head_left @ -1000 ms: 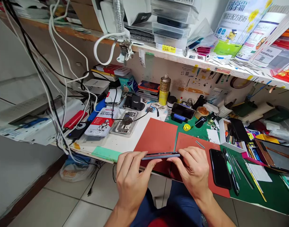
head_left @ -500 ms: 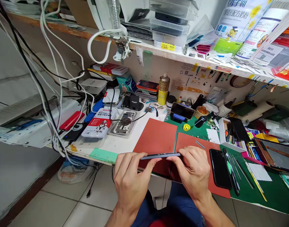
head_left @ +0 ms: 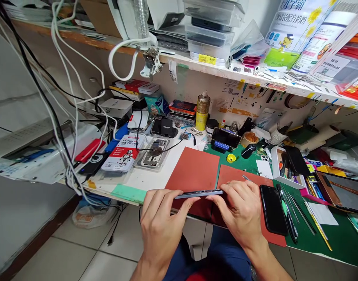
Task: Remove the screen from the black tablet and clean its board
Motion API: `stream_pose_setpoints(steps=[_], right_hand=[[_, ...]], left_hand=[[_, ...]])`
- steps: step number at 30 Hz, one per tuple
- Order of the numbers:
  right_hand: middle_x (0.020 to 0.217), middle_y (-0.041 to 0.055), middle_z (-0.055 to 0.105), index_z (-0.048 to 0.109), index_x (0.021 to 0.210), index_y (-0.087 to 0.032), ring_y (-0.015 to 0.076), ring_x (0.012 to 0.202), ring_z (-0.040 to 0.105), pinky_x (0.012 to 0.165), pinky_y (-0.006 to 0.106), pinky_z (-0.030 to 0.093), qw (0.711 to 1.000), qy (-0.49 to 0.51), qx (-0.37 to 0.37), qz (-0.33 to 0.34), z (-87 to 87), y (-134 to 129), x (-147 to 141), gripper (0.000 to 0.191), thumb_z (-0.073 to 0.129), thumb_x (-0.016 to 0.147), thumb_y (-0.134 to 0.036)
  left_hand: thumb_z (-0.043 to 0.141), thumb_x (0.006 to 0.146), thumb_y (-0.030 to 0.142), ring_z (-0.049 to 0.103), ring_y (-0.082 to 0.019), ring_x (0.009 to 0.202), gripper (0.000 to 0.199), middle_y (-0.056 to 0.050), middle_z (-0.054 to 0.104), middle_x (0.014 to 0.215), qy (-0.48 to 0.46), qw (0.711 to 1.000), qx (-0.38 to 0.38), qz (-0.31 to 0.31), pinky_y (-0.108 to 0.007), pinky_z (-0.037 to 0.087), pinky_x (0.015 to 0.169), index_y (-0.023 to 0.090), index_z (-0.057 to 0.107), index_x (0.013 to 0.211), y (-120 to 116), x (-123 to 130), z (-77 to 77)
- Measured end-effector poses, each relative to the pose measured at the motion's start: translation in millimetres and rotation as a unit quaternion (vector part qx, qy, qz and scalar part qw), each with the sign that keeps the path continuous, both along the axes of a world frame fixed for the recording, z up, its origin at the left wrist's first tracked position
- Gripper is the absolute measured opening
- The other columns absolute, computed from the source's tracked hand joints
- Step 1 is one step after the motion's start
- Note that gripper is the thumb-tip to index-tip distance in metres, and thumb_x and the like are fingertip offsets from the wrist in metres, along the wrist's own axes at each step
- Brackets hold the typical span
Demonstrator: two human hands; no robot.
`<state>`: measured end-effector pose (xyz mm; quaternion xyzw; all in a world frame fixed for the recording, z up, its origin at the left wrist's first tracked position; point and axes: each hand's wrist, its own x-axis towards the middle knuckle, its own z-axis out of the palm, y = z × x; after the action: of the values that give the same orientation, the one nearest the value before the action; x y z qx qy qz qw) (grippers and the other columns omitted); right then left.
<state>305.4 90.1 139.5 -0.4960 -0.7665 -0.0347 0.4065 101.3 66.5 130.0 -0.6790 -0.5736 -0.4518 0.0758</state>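
Between my hands is a phone (head_left: 199, 193), seen almost edge-on, with a blue-grey side and a dark upper face with small details. My left hand (head_left: 164, 218) is closed on its left end, thumb below and fingers above. The other end is pinched the same way by my right hand (head_left: 240, 212). The phone is held above the front edge of the red-brown mats (head_left: 193, 168). Its broad faces are hardly visible. A black phone (head_left: 273, 210) lies just right of my right hand, and a small metal strip (head_left: 246, 177) lies beyond its knuckles.
Tweezers and pen-like tools (head_left: 297, 210) lie on the green mat (head_left: 342, 240) at right. Left of the mats are an opened phone in a clear case (head_left: 154, 154) and a red-white battery box (head_left: 122, 152). Cables (head_left: 76, 97) hang at left. A loaded shelf (head_left: 255, 74) runs above.
Hardly anything differs. Both hands keep their grip on the phone, which has tilted very slightly; the right hand has shifted a touch beside the metal strip.
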Motion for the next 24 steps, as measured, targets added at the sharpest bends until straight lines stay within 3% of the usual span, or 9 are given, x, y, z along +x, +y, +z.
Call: stream_pose_setpoints(steps=[3, 6, 10, 24], right_hand=[[0.097, 0.0051, 0.081, 0.072, 0.106, -0.021, 0.0245, 0.095, 0.074, 0.096, 0.043, 0.045, 0.999, 0.0, 0.014, 0.031, 0.4, 0, 0, 0.014, 0.077, 0.099, -0.032], [0.088, 0.0035, 0.079, 0.072, 0.1, -0.021, 0.0218, 0.087, 0.073, 0.087, 0.038, 0.045, 0.999, 0.004, 0.017, 0.03, -1.3, -1, -4, 0.009, 0.075, 0.101, -0.03], [0.081, 0.0026, 0.074, 0.071, 0.095, -0.019, 0.0185, 0.076, 0.068, 0.078, 0.036, 0.042, 1.0, 0.014, 0.027, 0.007, -3.5, -3, -10, 0.012, 0.074, 0.101, -0.029], [0.077, 0.0021, 0.073, 0.07, 0.093, -0.018, 0.0181, 0.073, 0.066, 0.076, 0.036, 0.041, 0.999, 0.014, 0.042, -0.009, -2.6, -4, -16, 0.012, 0.074, 0.101, -0.027]], left_hand=[[0.081, 0.092, 0.031, 0.066, -0.028, 0.094, 0.024, -0.008, 0.074, 0.093, 0.025, 1.0, 0.005, -0.007, -0.042, 0.049, 0.089, 0.019, 0.07, 0.11, 0, 0, -0.2], [0.082, 0.091, 0.035, 0.067, -0.029, 0.098, 0.032, -0.009, 0.076, 0.097, 0.033, 0.999, 0.009, -0.013, -0.043, 0.05, 0.091, 0.018, 0.069, 0.116, 0, 1, -1.1], [0.084, 0.089, 0.03, 0.068, -0.027, 0.091, 0.025, -0.007, 0.075, 0.091, 0.038, 0.999, 0.02, -0.004, -0.041, 0.051, 0.087, 0.018, 0.071, 0.106, 1, 2, -1.1], [0.087, 0.086, 0.028, 0.067, -0.026, 0.084, 0.025, -0.007, 0.073, 0.084, 0.06, 0.998, 0.034, 0.012, -0.04, 0.048, 0.083, 0.014, 0.071, 0.1, 3, 2, -1.1]])
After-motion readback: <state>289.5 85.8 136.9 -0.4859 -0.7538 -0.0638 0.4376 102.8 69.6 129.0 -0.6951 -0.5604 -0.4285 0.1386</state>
